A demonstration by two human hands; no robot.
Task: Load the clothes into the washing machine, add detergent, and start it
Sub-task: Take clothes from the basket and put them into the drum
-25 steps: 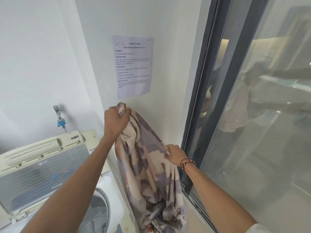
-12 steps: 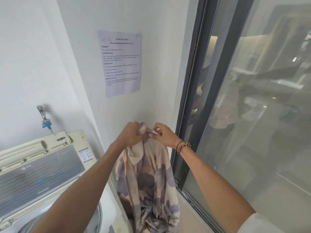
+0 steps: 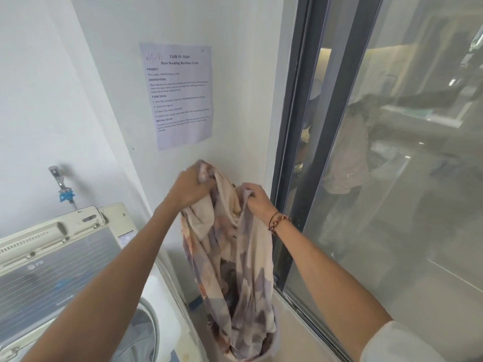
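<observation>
A cream, purple and brown patterned cloth (image 3: pixel 230 270) hangs in front of me between the washing machine and the glass door. My left hand (image 3: pixel 190 188) is shut on its top edge, and my right hand (image 3: pixel 254 198) grips the same edge a little lower and to the right. The cloth's bottom end sinks into a pale laundry basket (image 3: pixel 274 346) on the floor. The top-loading washing machine (image 3: pixel 167 304) stands at lower left with its lid (image 3: pixel 52 265) raised, and part of the drum opening (image 3: pixel 141 333) shows.
A printed task sheet (image 3: pixel 180 95) is stuck on the white wall. A water tap (image 3: pixel 61 185) with a blue fitting sits above the machine. A dark-framed sliding glass door (image 3: pixel 300 152) fills the right side, close to the basket.
My left hand came down from high on the wall, and my right hand rose to meet it at the cloth's top. Since then the two hands have parted slightly, spreading the edge.
</observation>
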